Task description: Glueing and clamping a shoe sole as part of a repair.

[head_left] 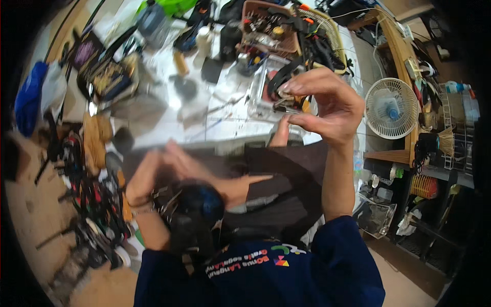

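Observation:
My right hand [335, 105] is raised over the far side of my lap, thumb and fingers curved into a wide C with a gap between the tips. Behind the fingertips, a black curved strap [282, 77] and a clear plastic box [258, 94] with small parts sit on the white tiled floor; whether the fingertips touch the strap, I cannot tell. My left hand [166, 161] is smeared by motion above my dark-clothed lap, so its fingers and anything in them cannot be made out. A glossy dark round object [202, 204] appears beside my left forearm.
A reddish basket [245, 38] of small metal parts stands at the back. A white round basket [391, 84] is at right, near a wooden frame [391, 46]. Many hand tools [97, 204] crowd the left. A blue-grey jug [153, 25] stands at the far left.

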Motion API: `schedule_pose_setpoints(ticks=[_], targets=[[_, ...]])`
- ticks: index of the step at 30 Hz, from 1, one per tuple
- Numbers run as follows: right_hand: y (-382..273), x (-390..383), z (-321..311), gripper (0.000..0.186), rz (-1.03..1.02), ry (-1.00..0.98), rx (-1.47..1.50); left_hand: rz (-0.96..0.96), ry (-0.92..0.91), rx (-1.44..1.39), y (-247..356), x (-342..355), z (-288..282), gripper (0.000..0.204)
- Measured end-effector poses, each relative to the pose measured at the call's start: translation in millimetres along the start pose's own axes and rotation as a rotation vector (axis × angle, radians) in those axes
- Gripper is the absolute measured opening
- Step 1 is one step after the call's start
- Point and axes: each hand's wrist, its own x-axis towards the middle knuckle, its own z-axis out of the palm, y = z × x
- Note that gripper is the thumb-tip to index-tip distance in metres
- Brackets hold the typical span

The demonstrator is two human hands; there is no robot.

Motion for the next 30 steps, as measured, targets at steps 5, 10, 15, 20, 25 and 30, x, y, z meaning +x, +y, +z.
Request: schedule_pose_setpoints(ticks=[5,10,15,20,25,30], targets=[[-28.6,-38.4,68.8,0.040,0.156,0.065,0.239,0.206,-0.188,-0.561,-23.1,-14.0,23.7,0.089],[-42.2,-80.9,129.8,0.031,0.346,-0.097,-0.281,0.557,-0.154,-0.731,-46.6,-26.5,74.9,0.113],[-52.5,-92.0,166.9,0.039,0.245,-0.100,-0.344,0.595,-0.231,-0.594,-43.8,-41.7,67.2,0.092],[-48.2,-109.0,179.7,0.045,0.196,0.005,-0.344,0.273,-0.300,-1.064,-27.4,-50.9,69.5,0.094],[-46.2,-104.8,181.9,0.040,0.051,0.037,-0.316,0.105,0.053,-0.650,-14.2,-78.5,77.1,0.130],[-53.5,-97.5,180.7,0.033,-0.048,0.009,-0.433,0.290,0.082,-0.615,-8.5,-89.2,88.5,0.127]])
